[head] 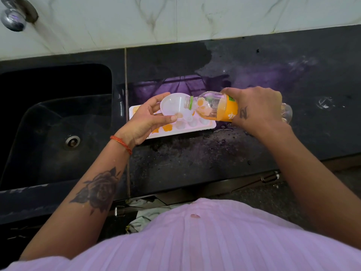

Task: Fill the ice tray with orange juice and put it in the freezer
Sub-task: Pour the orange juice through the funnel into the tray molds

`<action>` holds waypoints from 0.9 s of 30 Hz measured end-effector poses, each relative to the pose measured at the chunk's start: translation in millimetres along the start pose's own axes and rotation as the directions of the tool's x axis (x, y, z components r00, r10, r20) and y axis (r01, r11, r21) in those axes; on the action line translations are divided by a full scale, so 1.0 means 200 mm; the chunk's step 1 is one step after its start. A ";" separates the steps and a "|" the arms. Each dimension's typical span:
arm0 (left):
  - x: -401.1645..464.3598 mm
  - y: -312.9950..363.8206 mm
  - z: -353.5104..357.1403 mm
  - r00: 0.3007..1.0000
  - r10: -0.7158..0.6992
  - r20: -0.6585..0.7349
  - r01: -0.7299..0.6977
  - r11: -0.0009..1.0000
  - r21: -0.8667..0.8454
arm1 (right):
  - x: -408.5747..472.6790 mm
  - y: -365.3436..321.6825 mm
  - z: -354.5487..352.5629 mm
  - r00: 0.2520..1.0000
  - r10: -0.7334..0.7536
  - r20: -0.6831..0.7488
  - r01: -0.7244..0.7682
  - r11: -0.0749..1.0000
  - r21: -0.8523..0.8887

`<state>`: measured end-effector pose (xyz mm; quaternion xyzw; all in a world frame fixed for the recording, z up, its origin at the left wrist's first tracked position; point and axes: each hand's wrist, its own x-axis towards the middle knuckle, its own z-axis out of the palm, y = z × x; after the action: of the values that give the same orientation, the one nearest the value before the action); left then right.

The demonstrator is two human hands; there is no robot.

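Observation:
A white ice tray (205, 127) lies flat on the black counter, several of its left cells holding orange juice and the right cells looking pale. My left hand (145, 119) holds a white funnel (172, 104) upright over the tray's middle, with a little juice at its neck. My right hand (256, 106) grips a clear juice bottle (214, 106) with an orange label, tipped on its side, its mouth resting on the funnel's rim. Some juice sits in the bottle's lower side. My left hand hides the tray's left part.
A deep black sink (56, 122) with a metal drain lies left of the tray. A chrome tap (14, 16) juts from the marble wall at top left. Wet patches and a small spill (226, 129) mark the counter (195, 157) near the tray's right end.

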<state>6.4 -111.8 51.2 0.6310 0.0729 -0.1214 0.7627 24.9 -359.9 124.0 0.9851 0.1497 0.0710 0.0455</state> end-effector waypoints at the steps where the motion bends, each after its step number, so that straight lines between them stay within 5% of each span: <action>1: 0.00 0.00 0.00 1.000 -0.001 -0.004 0.001 1.000 0.010 | 0.00 0.00 0.00 1.000 0.003 -0.005 -0.003 1.000 -0.006; 15: 0.00 0.01 0.02 1.000 -0.016 0.006 0.016 1.000 0.026 | 0.01 -0.01 -0.03 0.999 -0.020 -0.036 0.018 0.999 -0.040; 27: 0.00 0.03 0.01 1.000 -0.019 0.008 0.019 0.999 0.034 | 0.00 0.01 0.00 0.997 0.051 0.066 -0.059 0.991 0.123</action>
<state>7.7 -113.6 56.6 0.6427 0.0736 -0.1327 0.7509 25.0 -362.8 124.9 0.9915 0.1251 0.0321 -0.0135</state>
